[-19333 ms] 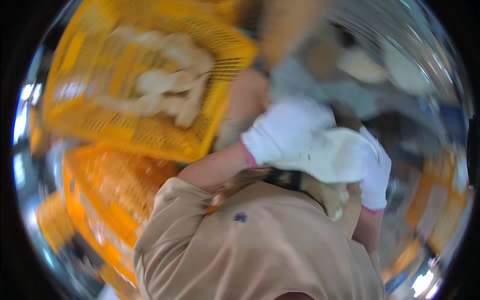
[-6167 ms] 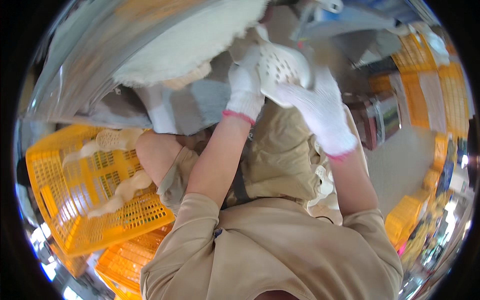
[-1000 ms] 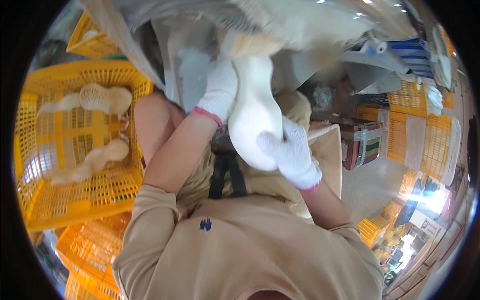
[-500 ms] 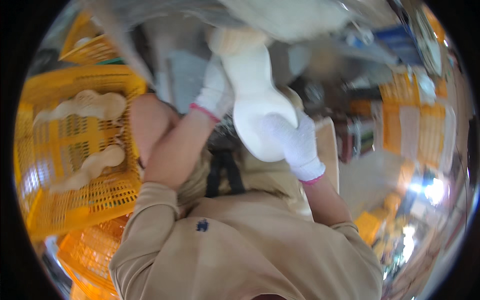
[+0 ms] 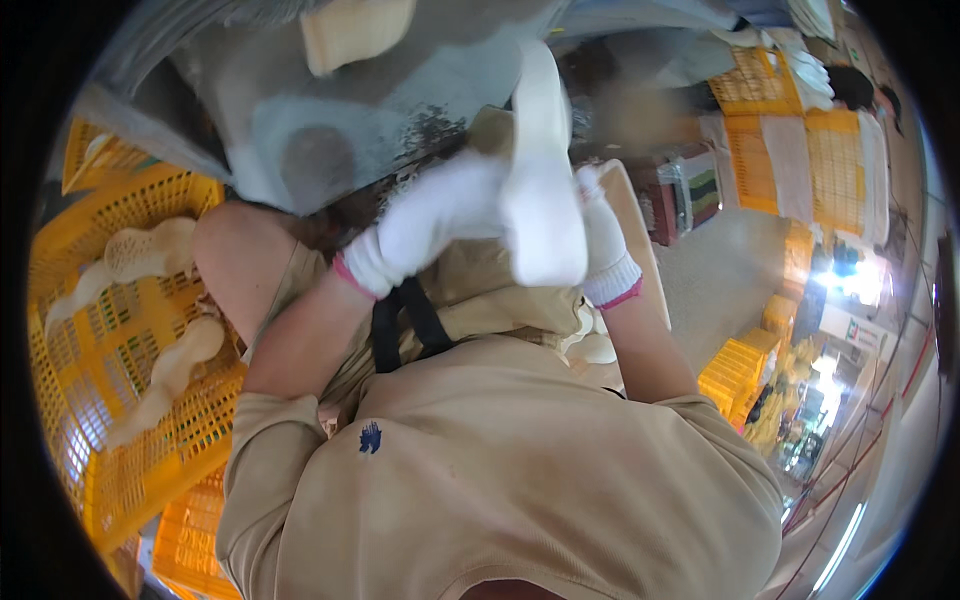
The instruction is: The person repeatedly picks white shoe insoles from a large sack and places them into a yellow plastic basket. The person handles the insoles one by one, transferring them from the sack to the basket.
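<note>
A white shoe sole (image 5: 545, 190) stands nearly on end in front of my lap, blurred by motion. My right hand (image 5: 604, 235), in a white knit glove with a pink cuff, grips its right side; part of that hand is hidden behind the sole. From the left, my gloved left hand (image 5: 440, 215) reaches to the sole's other edge. Its fingers are smeared and partly behind the sole, so their grip is unclear. Above my hands is a grey machine-like housing (image 5: 330, 110) with a dark, speckled edge, and a cream-coloured piece (image 5: 358, 35) is on it.
Beside my left leg, a yellow plastic crate (image 5: 130, 215) holds wavy cream pieces (image 5: 150, 250) that look like soles. An orange crate (image 5: 195, 525) sits below it. More white pieces (image 5: 592, 348) lie by my right thigh. Yellow crates (image 5: 765, 165) stand at the far right.
The sole has come away from the cream-coloured piece and turned more upright and edge-on. My left hand has moved down and closer to my right. The view has shifted.
</note>
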A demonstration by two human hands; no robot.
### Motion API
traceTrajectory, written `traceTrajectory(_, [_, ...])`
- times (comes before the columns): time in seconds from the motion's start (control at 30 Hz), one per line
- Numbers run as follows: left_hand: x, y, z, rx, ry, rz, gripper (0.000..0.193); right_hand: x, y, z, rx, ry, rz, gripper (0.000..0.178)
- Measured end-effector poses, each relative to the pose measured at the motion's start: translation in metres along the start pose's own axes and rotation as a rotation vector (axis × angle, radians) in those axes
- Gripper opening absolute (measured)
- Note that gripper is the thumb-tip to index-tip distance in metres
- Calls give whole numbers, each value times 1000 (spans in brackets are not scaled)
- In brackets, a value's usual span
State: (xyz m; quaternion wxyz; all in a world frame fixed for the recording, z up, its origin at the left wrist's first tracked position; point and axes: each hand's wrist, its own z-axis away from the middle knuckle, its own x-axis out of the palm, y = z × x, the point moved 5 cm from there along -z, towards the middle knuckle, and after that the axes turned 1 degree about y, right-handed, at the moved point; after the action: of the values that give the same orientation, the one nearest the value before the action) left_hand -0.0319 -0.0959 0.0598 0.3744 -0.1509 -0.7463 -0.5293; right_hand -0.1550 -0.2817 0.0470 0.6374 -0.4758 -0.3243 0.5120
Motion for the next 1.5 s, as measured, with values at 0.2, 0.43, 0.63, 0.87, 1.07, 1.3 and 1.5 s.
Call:
traceTrajectory(0.2, [-72, 12, 13, 419, 308, 641, 75, 68, -44, -6, -78, -136, 102, 68])
traceTrajectory(0.43, [-120, 81, 31, 676, 1091, 104, 52, 153, -113, -74, -65, -199, 575, 65])
traceTrajectory(0.63, [-25, 30, 35, 271, 384, -314, 45, 34, -34, -9, -276, 210, 1059, 84])
traceTrajectory(0.87, [-17, -4, -5, -63, 310, 296, 71, 4, 15, -12, 12, -132, 51, 64])
traceTrajectory(1.07, [-71, -1, 0, 257, 677, 436, 60, 73, -68, -19, -60, -97, 784, 78])
traceTrajectory(1.3, [-100, 29, 8, 299, 1020, 148, 48, 106, -74, -47, -201, -142, 627, 68])
traceTrajectory(1.5, [-85, 27, 13, 421, 802, 405, 44, 90, -50, -22, -254, -90, 736, 62])
